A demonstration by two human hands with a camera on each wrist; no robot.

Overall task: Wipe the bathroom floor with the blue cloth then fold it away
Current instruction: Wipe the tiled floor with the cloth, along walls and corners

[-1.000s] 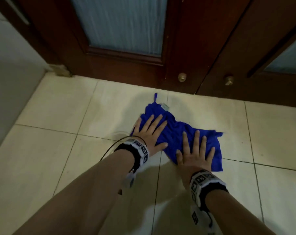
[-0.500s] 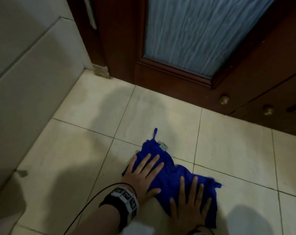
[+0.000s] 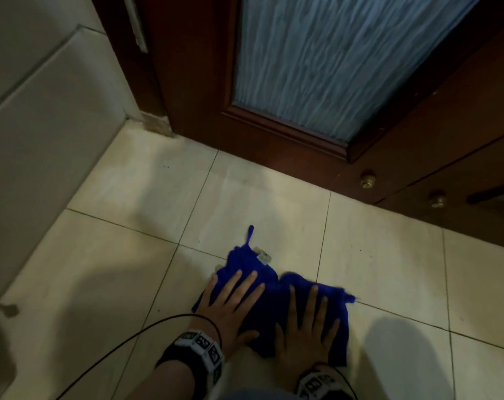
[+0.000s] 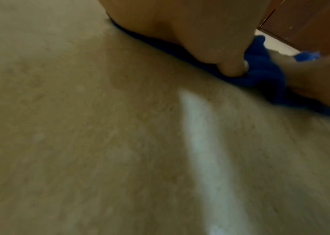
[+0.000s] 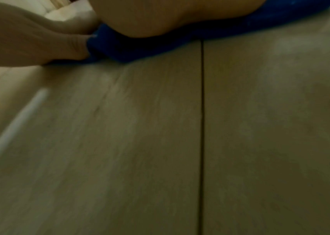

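A crumpled blue cloth (image 3: 276,301) lies on the pale tiled floor (image 3: 123,269), with a hanging loop and a white label at its far end. My left hand (image 3: 230,301) presses flat on the cloth's left part, fingers straight and spread. My right hand (image 3: 308,321) presses flat on its right part in the same way. In the left wrist view the blue cloth (image 4: 260,70) bunches under the left thumb. In the right wrist view the blue cloth (image 5: 139,46) sits beneath the palm, beside the other hand.
A dark wooden door (image 3: 346,67) with a frosted glass panel stands just beyond the cloth, with brass knobs (image 3: 368,180) low down. A tiled wall (image 3: 43,125) rises on the left. A black cable (image 3: 123,342) trails from the left wrist across the floor.
Both hands have slid the cloth back toward me, away from the door and a little to the left. The hands stay flat on it throughout.
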